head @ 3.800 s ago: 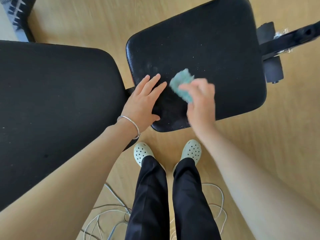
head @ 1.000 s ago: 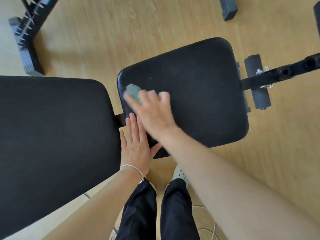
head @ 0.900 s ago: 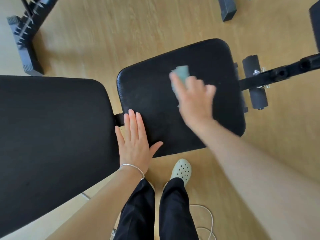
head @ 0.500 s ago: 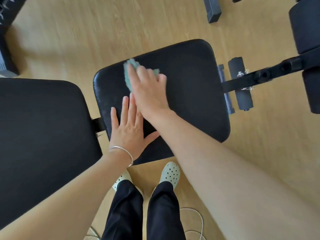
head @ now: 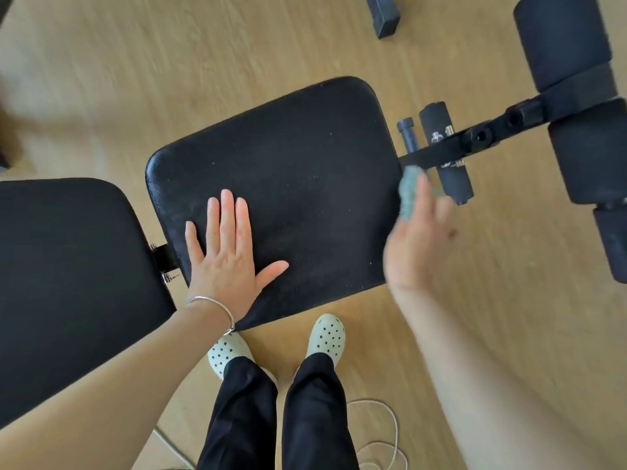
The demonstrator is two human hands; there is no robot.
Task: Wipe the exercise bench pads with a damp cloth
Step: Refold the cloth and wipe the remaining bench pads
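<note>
At far left we see the back pad [head: 68,283], a broad black slab that fills that edge. A short metal link [head: 164,257] joins it to the seat pad [head: 305,157], which lies in the middle, slightly askew, its black skin flecked with pale specks. Our left hand [head: 225,262] rests flat on the near left part of the seat pad. Its fingers are straight and together, the thumb is spread to the right, and it grips nothing. A thin silver bracelet [head: 213,305] circles the wrist.

Below the pad's near edge, 2 pale clogs [head: 327,335] stand under black trousers [head: 244,418] on the wooden floor [head: 169,62]. A loop of pale cable [head: 383,435] lies lower in the view.

Further right, our right hand [head: 415,245] is off the pad, just beyond its right edge and over the floor. Motion smears it, so we cannot tell how each finger lies. The teal cloth [head: 409,193] is bunched at its fingertips, held there and touching no pad.

Just beyond the cloth, a black bar [head: 475,137] runs from the seat pad toward the right. It carries a small roller [head: 448,154] close to the fingertips and thick foam rollers [head: 590,154] at far right. A black foot [head: 383,15] of another frame pokes in at the top.
</note>
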